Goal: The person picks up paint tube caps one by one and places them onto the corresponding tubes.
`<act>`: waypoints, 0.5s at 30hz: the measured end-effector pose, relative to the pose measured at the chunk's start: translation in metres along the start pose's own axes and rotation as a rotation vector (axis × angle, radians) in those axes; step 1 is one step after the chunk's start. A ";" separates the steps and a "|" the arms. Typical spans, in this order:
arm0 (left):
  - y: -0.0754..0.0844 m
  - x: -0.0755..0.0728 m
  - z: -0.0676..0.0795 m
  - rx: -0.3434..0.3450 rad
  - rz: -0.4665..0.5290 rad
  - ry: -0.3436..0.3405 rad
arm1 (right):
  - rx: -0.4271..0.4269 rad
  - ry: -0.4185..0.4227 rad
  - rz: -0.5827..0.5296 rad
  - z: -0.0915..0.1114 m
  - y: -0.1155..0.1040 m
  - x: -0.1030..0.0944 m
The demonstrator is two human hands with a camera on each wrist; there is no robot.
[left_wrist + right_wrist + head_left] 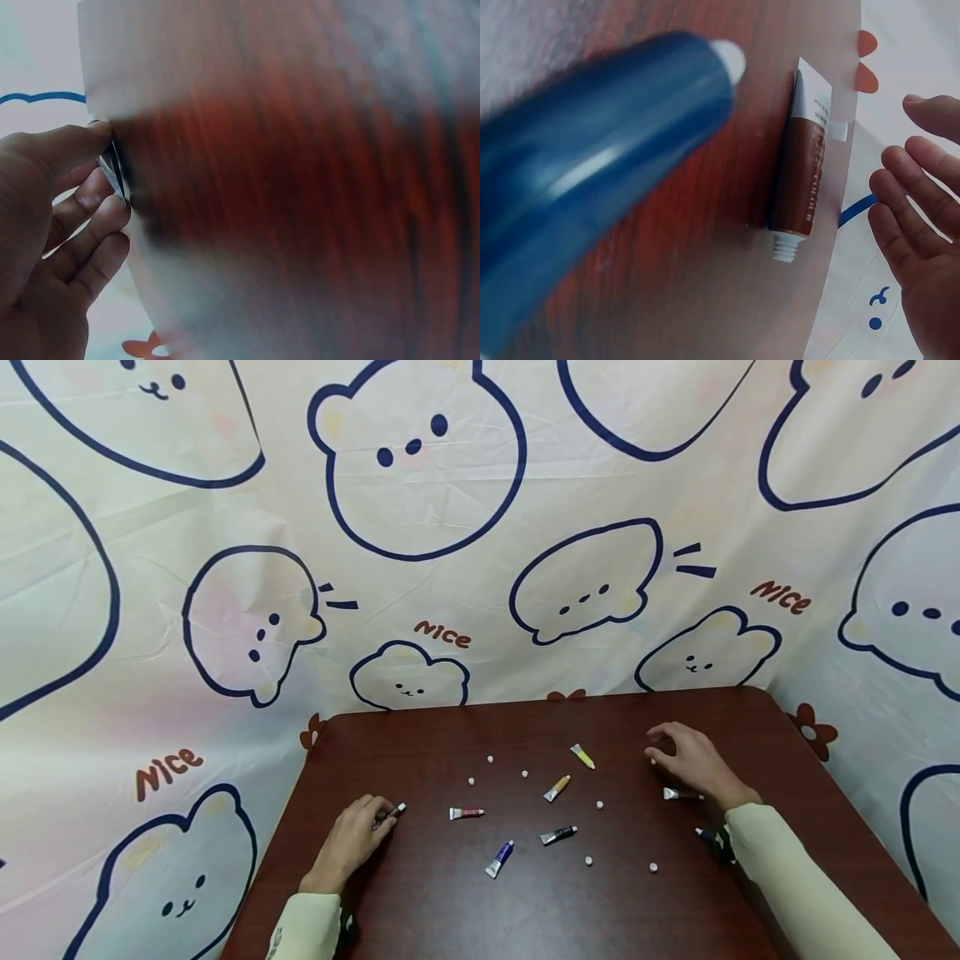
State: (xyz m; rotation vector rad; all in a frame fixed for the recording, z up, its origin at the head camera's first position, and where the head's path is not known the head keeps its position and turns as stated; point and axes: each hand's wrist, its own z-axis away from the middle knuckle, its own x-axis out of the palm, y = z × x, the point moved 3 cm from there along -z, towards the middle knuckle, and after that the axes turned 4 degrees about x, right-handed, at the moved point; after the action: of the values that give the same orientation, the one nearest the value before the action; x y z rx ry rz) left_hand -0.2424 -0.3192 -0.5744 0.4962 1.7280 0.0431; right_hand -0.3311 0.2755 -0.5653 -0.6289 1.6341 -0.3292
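At the table's left side, my left hand [352, 837] pinches a small dark paint tube [388, 816] with a white tip pointing away to the right. In the left wrist view, thumb and fingers hold the tube [114, 171] near the tabletop, hiding most of it. My right hand [699, 765] hovers at the right with loosely bent, empty fingers. By its thumb lies a white cap [653, 762]. Under that wrist are an uncapped brown paint tube [801, 157], white thread showing, and a blue paint tube [615, 120], which looms large in the right wrist view.
Between the hands lie red [467, 813], purple [499, 860], black [558, 836], ochre [557, 789] and yellow [582, 757] paint tubes. Several white caps, one a small cap [588, 861], are scattered among them. A patterned cloth [420, 510] hangs behind the brown table [540, 918].
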 end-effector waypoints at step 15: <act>0.006 -0.004 -0.001 0.021 -0.027 0.048 | 0.051 -0.053 0.003 -0.003 0.007 0.004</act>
State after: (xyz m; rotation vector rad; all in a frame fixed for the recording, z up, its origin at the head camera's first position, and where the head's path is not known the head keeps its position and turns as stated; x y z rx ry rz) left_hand -0.2412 -0.3152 -0.5690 0.4910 1.7833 0.0173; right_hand -0.3356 0.2784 -0.5717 -0.5917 1.5712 -0.3483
